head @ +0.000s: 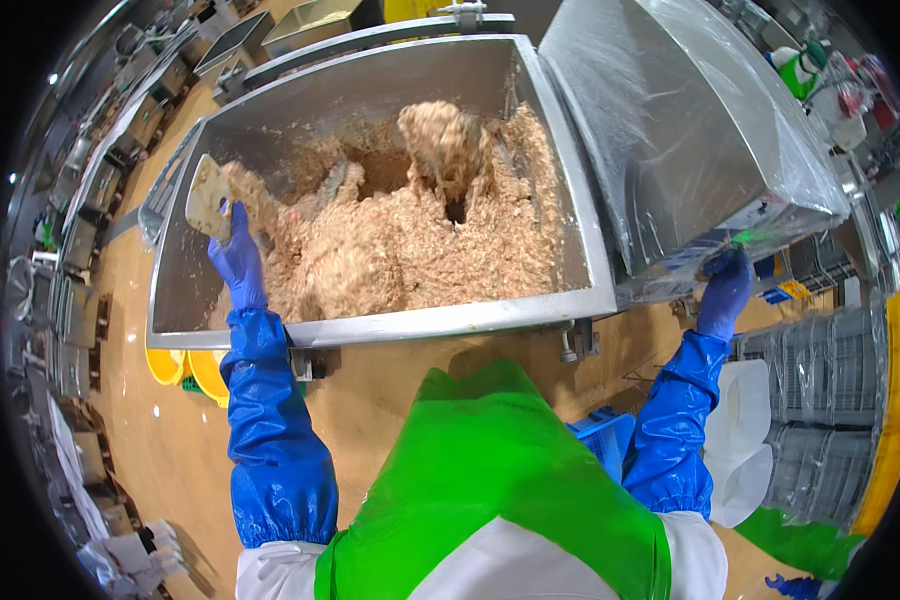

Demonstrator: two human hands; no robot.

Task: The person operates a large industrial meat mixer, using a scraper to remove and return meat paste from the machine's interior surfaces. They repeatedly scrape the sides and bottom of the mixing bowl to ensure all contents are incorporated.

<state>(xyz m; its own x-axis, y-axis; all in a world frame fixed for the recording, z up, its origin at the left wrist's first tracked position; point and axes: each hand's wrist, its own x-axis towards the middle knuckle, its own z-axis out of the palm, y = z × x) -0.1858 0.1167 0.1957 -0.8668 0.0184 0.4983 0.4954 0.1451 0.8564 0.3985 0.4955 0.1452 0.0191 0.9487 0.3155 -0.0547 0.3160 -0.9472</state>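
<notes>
A large stainless steel mixer trough (450, 322) stands before me, part filled with a coarse, pinkish ground mixture (435, 247). The mixture is blurred in places, and some clings to metal mixer arms in it. My left hand (238, 262), in a blue-violet glove, grips a pale plastic scraper (208, 199) with a hole, at the trough's left end. Mixture lies against the scraper's right side. My right hand (726, 289), gloved too, is at the plastic-wrapped panel on the front of the steel machine housing (645, 142), beside a green light. Its fingertips are partly hidden.
Yellow tubs (166, 366) sit under the trough's left corner. A blue basket (604, 442) is by my right arm, with white containers (739, 412) and stacked grey crates (825, 367) farther right. Another person (799, 71) stands at the upper right. Steel bins line the left.
</notes>
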